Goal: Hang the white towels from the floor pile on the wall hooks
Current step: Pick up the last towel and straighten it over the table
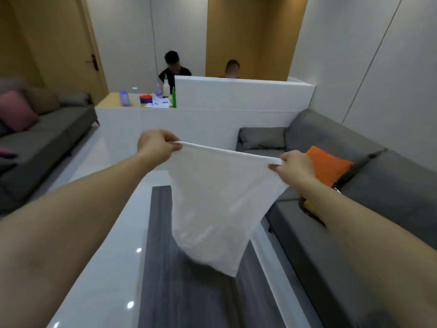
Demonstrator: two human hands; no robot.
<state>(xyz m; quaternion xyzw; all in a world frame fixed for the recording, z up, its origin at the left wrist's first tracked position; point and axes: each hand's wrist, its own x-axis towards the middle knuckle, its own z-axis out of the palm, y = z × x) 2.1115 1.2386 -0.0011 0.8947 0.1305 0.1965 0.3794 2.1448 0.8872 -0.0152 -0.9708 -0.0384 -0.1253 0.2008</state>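
Towel (212, 204) up in the air between our two hands, and that's where we stand: our left hand (157, 144) pinches one top corner with thumb and fingers curled tight on the hem, our right hand (294, 168) pinches the other corner the same way, and the top edge runs taut between them, tilting slightly down to the right, while the rest of the cloth hangs loose to a point over the dark rug (179, 292). So one white towel is lifted and spread, we judge, ready for carrying; no hook is in view anywhere, no floor pile either, so we can't say how many are hung or how many wait. Hanging itself is not yet done for this one. Around us: glossy pale floor (99, 268), a grey sofa (378, 209) on the right with an orange cushion (328, 165) just behind our right hand and a grey cushion (262, 138) further back, another sofa (47, 143) on the left with a pink cushion (16, 110). Ahead, a white partition (236, 95) blocks the straight path, with a cluttered desk (113, 101) beside it and two people seated beyond; a wooden door (59, 43) stands at the left
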